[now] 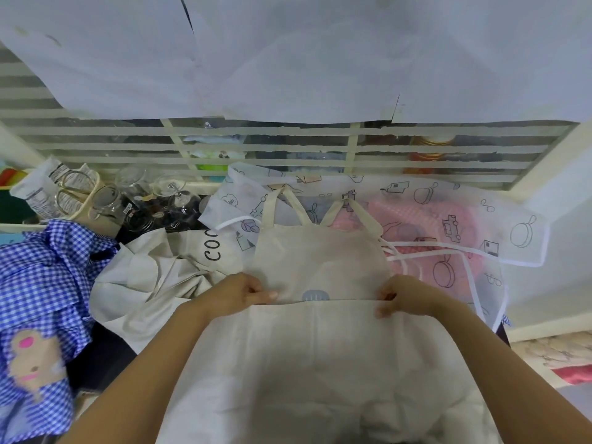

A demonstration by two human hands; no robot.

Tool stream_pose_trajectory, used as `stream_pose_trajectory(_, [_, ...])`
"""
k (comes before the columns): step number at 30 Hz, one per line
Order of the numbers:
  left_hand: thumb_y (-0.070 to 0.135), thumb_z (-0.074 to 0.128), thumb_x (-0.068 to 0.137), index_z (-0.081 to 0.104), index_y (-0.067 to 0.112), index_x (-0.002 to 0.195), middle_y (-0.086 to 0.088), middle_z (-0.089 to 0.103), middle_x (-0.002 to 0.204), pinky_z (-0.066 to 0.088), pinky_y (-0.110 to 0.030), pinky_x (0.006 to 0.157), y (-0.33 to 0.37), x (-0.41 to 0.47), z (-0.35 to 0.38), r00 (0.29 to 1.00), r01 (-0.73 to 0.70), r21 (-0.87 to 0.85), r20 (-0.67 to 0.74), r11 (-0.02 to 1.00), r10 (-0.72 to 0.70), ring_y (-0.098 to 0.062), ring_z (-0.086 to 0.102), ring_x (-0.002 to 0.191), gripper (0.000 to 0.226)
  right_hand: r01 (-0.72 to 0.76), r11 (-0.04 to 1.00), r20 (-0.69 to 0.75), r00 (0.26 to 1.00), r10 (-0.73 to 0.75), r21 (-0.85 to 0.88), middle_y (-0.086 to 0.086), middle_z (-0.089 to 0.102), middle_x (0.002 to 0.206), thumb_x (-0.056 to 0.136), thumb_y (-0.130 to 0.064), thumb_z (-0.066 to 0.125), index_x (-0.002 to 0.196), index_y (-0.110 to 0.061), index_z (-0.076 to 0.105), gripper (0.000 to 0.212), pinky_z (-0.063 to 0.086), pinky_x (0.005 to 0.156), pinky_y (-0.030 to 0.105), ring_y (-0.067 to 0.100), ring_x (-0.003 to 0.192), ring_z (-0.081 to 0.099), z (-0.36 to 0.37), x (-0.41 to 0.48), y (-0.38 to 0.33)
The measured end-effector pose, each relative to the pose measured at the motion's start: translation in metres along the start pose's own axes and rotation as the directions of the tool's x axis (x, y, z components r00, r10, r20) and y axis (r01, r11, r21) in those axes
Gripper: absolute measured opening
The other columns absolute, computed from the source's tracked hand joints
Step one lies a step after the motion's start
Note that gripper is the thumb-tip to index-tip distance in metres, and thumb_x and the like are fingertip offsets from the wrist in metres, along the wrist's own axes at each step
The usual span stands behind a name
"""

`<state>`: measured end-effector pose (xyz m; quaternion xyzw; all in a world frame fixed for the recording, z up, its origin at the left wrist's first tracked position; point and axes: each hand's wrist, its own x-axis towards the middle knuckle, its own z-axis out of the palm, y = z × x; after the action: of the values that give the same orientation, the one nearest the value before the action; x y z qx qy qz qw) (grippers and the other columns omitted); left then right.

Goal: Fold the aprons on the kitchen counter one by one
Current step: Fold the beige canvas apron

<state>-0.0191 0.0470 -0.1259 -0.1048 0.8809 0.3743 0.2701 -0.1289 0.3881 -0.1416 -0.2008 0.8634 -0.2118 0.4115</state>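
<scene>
Cream apron fold pinched by left hand and right hand, blue print half hidden, bottom cut off

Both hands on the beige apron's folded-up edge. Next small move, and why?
Probably carry that edge further forward, up to the top of the bib by the neck straps, then lay it flat. The left hand and right hand each pinch one end of the beige apron edge, which lies only partway over the bib, so the fold looks half done.
</scene>
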Motion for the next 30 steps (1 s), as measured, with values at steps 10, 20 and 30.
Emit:
stream_pose_trajectory(10, [0.036,0.080,0.073,0.063,0.028,0.054,0.018,0.055,0.052,0.036,-0.013,0.054,-0.011,-0.023,-0.063,0.976,0.066,0.216,0.188,0.974,-0.108,0.004,0.051,0.053,0.026,0.135,0.976,-0.063,0.987,-0.147,-0.173,-0.010,0.059,0.072,0.093,-0.035,0.059,0.075,-0.032,0.059,0.017,0.042,0.064,0.022,0.004,0.064,0.053,-0.033,-0.018,-0.024])
stream_pose_trajectory(20, [0.031,0.061,0.091,0.046,0.018,0.059,0.006,0.046,0.058,0.031,-0.028,0.055,0.010,0.038,-0.078,0.971,-0.033,0.476,-0.193,0.879,0.141,-0.019,0.046,0.064,0.038,0.136,0.980,-0.181,0.970,-0.161,-0.142,-0.010,0.062,0.114,0.093,0.001,0.046,0.112,-0.030,0.061,0.040,0.039,0.083,0.014,0.006,0.108,0.057,-0.039,0.020,-0.026])
stream_pose_trajectory(30, [0.030,0.058,0.093,0.061,0.013,0.089,-0.004,0.065,0.089,0.037,-0.030,0.070,0.028,0.070,-0.104,0.880,0.058,0.592,-0.410,0.804,0.238,-0.025,0.059,0.084,0.018,0.237,0.965,-0.585,0.769,-0.258,-0.114,-0.013,0.062,0.110,0.095,-0.005,0.050,0.108,-0.020,0.068,0.027,0.040,0.092,0.023,0.009,0.101,0.056,-0.096,0.025,-0.024])
